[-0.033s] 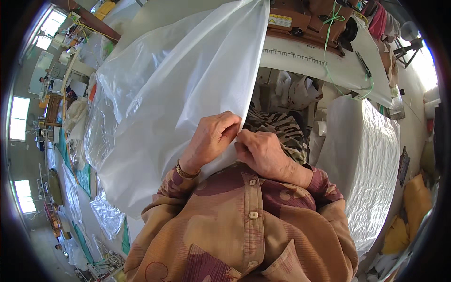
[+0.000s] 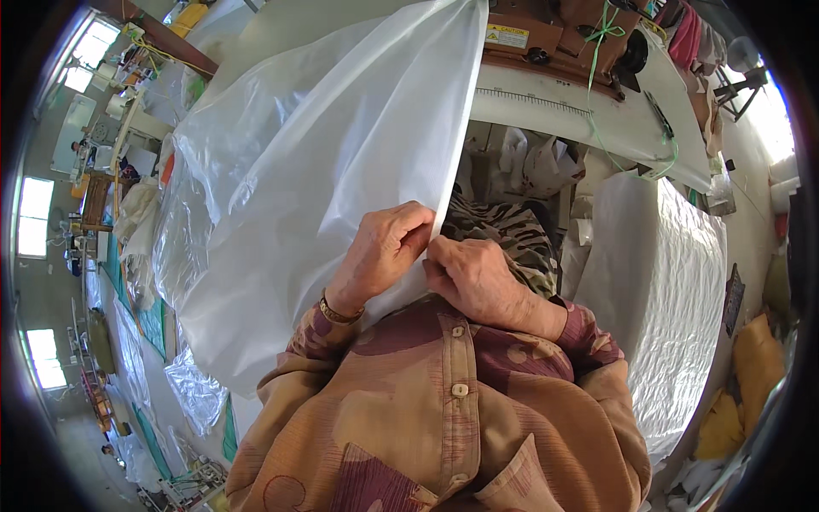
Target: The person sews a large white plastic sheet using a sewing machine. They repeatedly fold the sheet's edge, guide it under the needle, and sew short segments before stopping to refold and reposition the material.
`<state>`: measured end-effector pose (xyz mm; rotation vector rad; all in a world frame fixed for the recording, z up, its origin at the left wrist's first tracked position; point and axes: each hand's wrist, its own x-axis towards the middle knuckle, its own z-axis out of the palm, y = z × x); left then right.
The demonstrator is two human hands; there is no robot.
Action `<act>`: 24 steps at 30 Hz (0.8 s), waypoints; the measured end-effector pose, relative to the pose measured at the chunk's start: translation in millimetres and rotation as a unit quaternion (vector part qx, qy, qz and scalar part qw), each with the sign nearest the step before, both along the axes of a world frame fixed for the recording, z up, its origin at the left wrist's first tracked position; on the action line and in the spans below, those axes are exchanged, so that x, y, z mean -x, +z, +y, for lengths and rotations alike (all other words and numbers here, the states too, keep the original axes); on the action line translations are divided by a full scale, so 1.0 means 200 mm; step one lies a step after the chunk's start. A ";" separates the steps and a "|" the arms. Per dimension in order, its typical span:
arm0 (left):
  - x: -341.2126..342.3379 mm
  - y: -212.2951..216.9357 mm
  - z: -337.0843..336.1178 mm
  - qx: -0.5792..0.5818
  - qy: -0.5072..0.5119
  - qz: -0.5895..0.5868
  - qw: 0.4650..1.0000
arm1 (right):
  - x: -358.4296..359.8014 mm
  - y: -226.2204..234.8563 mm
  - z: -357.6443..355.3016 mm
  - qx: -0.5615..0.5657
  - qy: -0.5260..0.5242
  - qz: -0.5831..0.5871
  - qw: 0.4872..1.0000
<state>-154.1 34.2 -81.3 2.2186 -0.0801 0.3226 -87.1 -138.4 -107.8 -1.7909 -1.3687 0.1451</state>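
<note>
A large white translucent plastic sheet (image 2: 299, 188) hangs in folds from the sewing machine (image 2: 546, 43) down to my lap. Its right edge is drawn into a straight line running to my hands. My left hand (image 2: 386, 247) is closed on that edge, thumb and fingers pinched together. Just right of it, almost touching, my right hand (image 2: 469, 273) pinches the same edge lower down. The fingertips of both hands are partly hidden by the knuckles. The sheet's upper end meets the brown machine at the top.
A ruler strip (image 2: 533, 100) runs along the pale machine table. Thread snips (image 2: 659, 115) lie at its right, beside a green string (image 2: 592, 94). A stack of folded white sheeting (image 2: 657, 299) stands to my right. White bags (image 2: 546, 162) sit under the table.
</note>
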 end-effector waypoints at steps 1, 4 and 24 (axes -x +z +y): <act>0.00 -0.02 0.01 0.014 0.003 -0.002 1.000 | 0.01 0.00 0.01 -0.006 0.002 -0.011 1.000; 0.01 -0.03 0.02 0.094 0.011 0.056 0.994 | 0.01 -0.01 0.02 -0.008 0.010 -0.044 0.999; 0.10 0.27 0.27 0.141 0.080 0.069 0.984 | -0.40 -0.19 0.95 0.018 0.228 0.081 0.970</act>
